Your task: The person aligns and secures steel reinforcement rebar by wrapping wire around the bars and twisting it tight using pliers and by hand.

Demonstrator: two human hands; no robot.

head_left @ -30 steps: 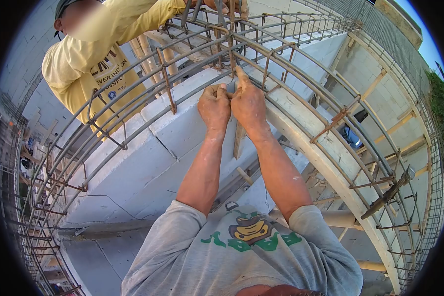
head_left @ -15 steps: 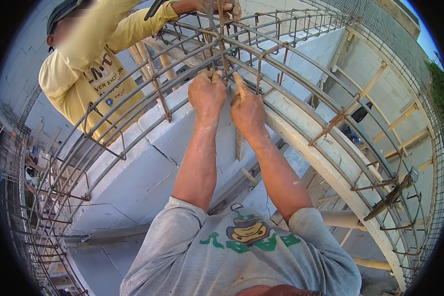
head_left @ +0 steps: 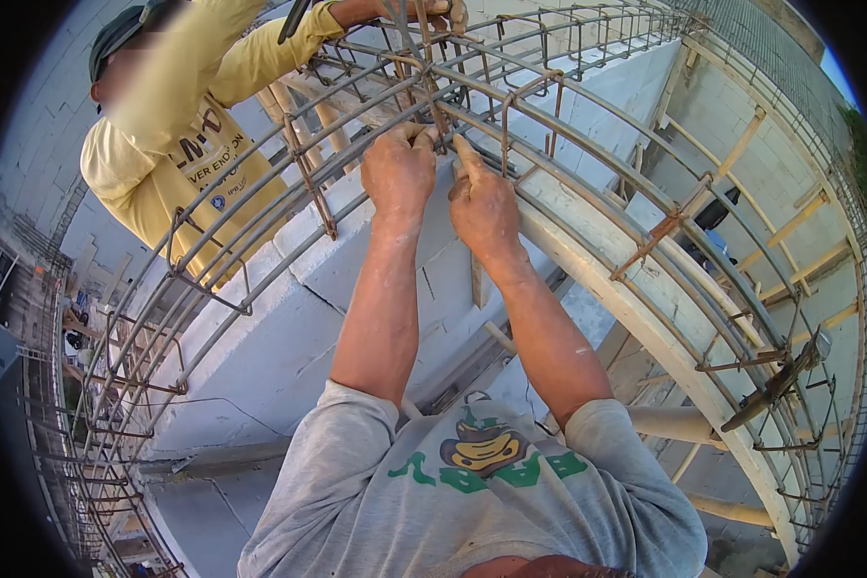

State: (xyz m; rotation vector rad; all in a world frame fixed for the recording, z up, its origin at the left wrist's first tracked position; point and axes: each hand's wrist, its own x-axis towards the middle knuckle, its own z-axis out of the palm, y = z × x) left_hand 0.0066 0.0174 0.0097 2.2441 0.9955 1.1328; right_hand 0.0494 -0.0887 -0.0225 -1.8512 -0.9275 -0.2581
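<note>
Both hands are at the crossing of the steel rebar cages, above the corner of a pale block wall (head_left: pixel 328 279). My left hand (head_left: pixel 399 169) has its fingers curled closed at the lower bars; what they pinch, if anything, is too small to make out. Close beside it, my right hand (head_left: pixel 484 204) points its index finger up to the same joint, with the other fingers folded in. Whether it holds anything is hidden. An upright rebar (head_left: pixel 435 114) rises just above and between the fingertips.
A co-worker in a yellow shirt (head_left: pixel 212 164) stands behind the left cage, one hand on the bars above mine. A pincer-like tool (head_left: pixel 778 383) hangs on the right cage. Wooden props (head_left: pixel 780 231) stand against the far right wall.
The view has shifted slightly. My hands stay at the same joint, with my left hand's fingers slightly higher against the bars.
</note>
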